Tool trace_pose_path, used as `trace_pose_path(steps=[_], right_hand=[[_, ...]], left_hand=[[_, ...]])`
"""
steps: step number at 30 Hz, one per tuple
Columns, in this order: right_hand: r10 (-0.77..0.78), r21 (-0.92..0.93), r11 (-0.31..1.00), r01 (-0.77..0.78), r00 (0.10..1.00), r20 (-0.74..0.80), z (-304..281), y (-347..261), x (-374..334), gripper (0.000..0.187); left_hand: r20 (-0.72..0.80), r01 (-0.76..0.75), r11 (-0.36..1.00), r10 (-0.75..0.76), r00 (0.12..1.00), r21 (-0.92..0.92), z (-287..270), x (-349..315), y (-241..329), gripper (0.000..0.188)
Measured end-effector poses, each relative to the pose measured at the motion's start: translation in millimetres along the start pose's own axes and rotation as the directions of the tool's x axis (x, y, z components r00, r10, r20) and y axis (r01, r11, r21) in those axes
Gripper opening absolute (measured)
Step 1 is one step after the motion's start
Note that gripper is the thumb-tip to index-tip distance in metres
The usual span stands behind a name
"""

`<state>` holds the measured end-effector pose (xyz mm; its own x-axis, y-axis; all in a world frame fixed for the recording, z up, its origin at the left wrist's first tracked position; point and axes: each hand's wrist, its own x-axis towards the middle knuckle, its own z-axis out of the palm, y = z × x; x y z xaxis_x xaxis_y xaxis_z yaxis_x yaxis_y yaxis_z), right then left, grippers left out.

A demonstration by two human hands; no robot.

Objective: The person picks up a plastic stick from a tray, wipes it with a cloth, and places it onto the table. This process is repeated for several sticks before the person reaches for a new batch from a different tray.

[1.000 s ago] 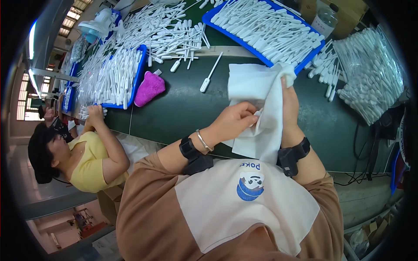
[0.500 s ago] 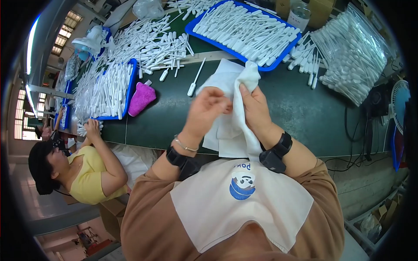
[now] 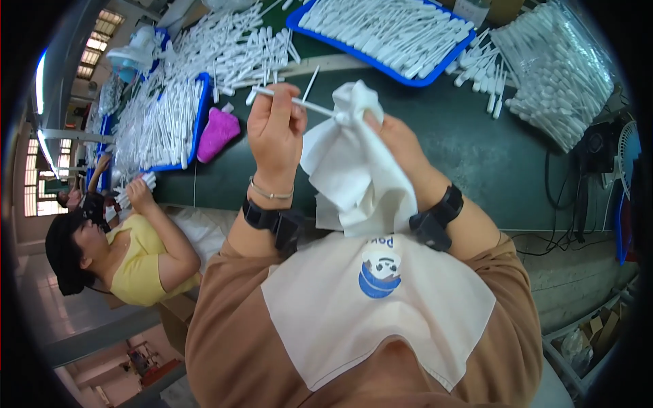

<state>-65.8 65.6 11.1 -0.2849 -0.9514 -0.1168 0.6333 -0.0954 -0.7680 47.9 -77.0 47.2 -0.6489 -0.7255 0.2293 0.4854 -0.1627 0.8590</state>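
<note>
My left hand (image 3: 275,132) is raised over the dark green table, its fingers closed round a white plastic dropper pipette (image 3: 313,107). The pipette's right end runs into a bunched white cloth (image 3: 360,177). My right hand (image 3: 401,144) grips that cloth from the right, and its fingertips are partly hidden in the folds. The cloth hangs down toward my apron. Behind my left hand lies a single loose pipette (image 3: 311,83) on the table, mostly covered from sight.
A blue tray (image 3: 415,83) of pipettes stands at the far side, another blue tray (image 3: 202,119) at left. Loose pipettes (image 3: 238,51) heap between them. A pink cloth (image 3: 218,134) lies near the left tray. At right is a clear bag (image 3: 558,81) of pipettes. A co-worker (image 3: 146,262) sits at left.
My left hand has moved left and up, away from the cloth, and a pipette now shows in its fingers. The cloth is more bunched round the pipette's end.
</note>
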Motion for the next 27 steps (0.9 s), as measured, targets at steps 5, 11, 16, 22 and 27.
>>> trace_pose_path(steps=[5, 11, 16, 22, 27], right_hand=[[0.086, 0.073, 0.993, -0.092, 0.993, 0.083, 1, -4, 3, 0.032], [-0.108, -0.217, 0.967, 0.134, 0.986, 0.127, 14, -6, -3, 0.033], [0.075, -0.134, 0.989, -0.062, 0.992, 0.097, 11, -9, -5, 0.031], [0.175, -0.002, 0.984, -0.178, 0.970, -0.167, -2, 11, 12, 0.029], [0.157, 0.067, 0.987, -0.148, 0.974, -0.160, -2, 10, 10, 0.029]], left_hand=[[0.186, -0.111, 0.970, 0.070, 0.980, 0.216, 9, -6, -1, 0.013], [0.391, -0.042, 0.926, -0.116, 0.913, 0.375, 7, -8, 3, 0.012], [0.365, 0.036, 0.998, -0.054, 0.930, 0.057, -7, -2, 3, 0.011], [0.636, -0.520, 0.758, 0.182, 0.749, 0.395, 5, -20, -22, 0.013], [0.153, 0.092, 0.988, -0.111, 0.982, 0.126, 12, -19, -23, 0.013]])
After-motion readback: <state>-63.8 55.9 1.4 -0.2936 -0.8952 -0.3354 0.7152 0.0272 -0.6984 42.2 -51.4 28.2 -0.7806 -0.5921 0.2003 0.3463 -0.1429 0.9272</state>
